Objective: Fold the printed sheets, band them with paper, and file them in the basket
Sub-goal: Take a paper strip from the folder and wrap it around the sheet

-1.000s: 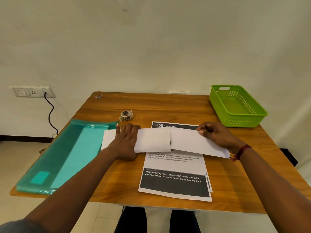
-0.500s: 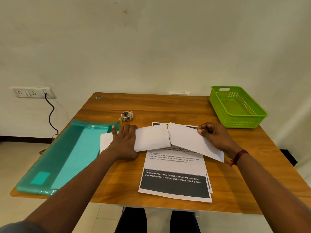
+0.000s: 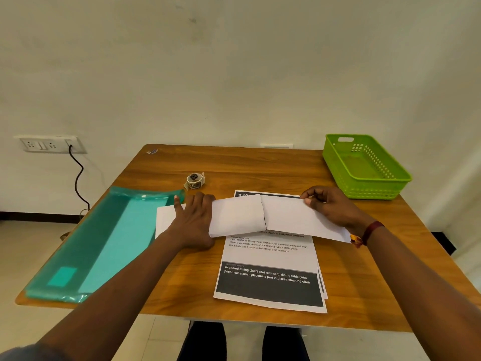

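A white folded sheet [image 3: 236, 216] lies across the middle of the wooden table [image 3: 182, 277]. My left hand [image 3: 194, 220] presses flat on its left part. My right hand [image 3: 330, 205] pinches the far edge of the sheet's right flap [image 3: 294, 217], which is lifted a little over the pile of printed sheets [image 3: 270, 277]. The flap's inner edge meets the left flap near the middle. The green basket [image 3: 364, 165] stands at the back right, with nothing visible inside.
A teal plastic folder [image 3: 99, 241] lies along the table's left side. A small roll of stickers [image 3: 195, 180] sits behind my left hand. A wall socket with a black cable [image 3: 78, 178] is at the left. My knees show below the front edge.
My right hand has swung the right flap further left and down, so it now meets the left flap. My left hand has stayed pressing in place.
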A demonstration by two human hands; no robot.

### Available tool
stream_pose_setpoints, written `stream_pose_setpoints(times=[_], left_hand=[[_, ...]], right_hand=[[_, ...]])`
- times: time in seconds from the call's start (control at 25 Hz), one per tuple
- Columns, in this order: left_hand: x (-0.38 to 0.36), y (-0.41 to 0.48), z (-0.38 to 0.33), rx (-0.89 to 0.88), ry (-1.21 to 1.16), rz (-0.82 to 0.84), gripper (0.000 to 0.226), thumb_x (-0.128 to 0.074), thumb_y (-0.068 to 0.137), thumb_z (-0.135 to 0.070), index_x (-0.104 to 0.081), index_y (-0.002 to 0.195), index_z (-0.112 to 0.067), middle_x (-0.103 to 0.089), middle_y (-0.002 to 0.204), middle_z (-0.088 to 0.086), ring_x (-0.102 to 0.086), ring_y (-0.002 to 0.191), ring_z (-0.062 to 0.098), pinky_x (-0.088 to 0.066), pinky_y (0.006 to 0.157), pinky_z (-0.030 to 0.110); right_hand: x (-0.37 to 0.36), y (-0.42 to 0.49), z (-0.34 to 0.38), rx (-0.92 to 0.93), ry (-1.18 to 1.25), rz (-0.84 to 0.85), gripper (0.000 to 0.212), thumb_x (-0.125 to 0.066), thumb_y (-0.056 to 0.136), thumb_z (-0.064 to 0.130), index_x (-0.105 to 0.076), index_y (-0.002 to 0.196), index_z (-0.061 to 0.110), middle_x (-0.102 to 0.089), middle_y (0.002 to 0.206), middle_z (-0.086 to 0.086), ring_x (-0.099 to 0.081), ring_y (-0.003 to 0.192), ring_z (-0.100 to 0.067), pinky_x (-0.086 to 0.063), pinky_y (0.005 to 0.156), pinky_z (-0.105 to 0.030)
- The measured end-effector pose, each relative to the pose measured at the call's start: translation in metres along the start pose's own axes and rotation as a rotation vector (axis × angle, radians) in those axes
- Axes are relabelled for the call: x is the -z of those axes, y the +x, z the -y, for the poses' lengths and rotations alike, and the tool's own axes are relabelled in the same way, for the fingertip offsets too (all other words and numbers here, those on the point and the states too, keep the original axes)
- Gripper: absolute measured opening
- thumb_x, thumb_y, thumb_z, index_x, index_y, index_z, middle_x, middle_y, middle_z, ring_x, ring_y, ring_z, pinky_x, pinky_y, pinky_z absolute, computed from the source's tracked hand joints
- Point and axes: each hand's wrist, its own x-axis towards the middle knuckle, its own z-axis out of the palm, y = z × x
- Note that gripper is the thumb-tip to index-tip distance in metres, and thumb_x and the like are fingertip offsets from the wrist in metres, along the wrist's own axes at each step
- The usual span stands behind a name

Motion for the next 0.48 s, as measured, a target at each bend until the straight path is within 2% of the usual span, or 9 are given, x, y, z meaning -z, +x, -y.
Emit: stream_pose_setpoints(times=[0.16, 0.32, 0.4, 0.48], left_hand=[[0.002, -0.001, 0.001, 0.020, -0.026, 0.026, 0.106, -0.073, 0.066, -0.056, -0.011, 0.143, -0.020, -0.020, 0.144, 0.006, -0.016, 0.139, 0.028, -0.003, 0.114, 0.068], [0.004, -0.001, 0.003, 0.036, -0.068, 0.024, 0.105, -0.074, 0.066, -0.055, -0.011, 0.142, -0.019, -0.021, 0.143, 0.006, -0.017, 0.138, 0.028, -0.003, 0.114, 0.067], [0.004, -0.001, 0.002, 0.036, -0.071, 0.021, 0.105, -0.073, 0.065, -0.056, -0.012, 0.142, -0.019, -0.021, 0.142, 0.006, -0.017, 0.137, 0.028, -0.003, 0.114, 0.067], [0.003, -0.001, 0.000, 0.039, -0.074, 0.016, 0.105, -0.072, 0.064, -0.058, -0.012, 0.141, -0.019, -0.021, 0.141, 0.005, -0.017, 0.137, 0.028, -0.005, 0.114, 0.068]], right_hand=[[0.000, -0.005, 0.001, 0.007, 0.066, -0.023, 0.010, -0.062, 0.094, 0.015, -0.069, 0.093, 0.023, -0.062, 0.093, -0.033, -0.056, 0.078, -0.019, -0.045, 0.069, -0.033], [-0.005, -0.008, 0.002, -0.021, 0.106, -0.122, 0.010, -0.061, 0.095, 0.014, -0.068, 0.093, 0.020, -0.069, 0.079, -0.011, -0.061, 0.075, -0.018, -0.048, 0.066, -0.030], [-0.010, -0.008, 0.003, -0.042, 0.120, -0.165, 0.007, -0.062, 0.094, 0.016, -0.069, 0.092, 0.018, -0.071, 0.084, -0.011, -0.062, 0.076, -0.018, -0.048, 0.067, -0.032], [-0.018, -0.008, 0.003, -0.068, 0.149, -0.205, 0.007, -0.062, 0.094, 0.016, -0.069, 0.091, 0.016, -0.071, 0.087, -0.010, -0.060, 0.075, -0.015, -0.045, 0.065, -0.025]])
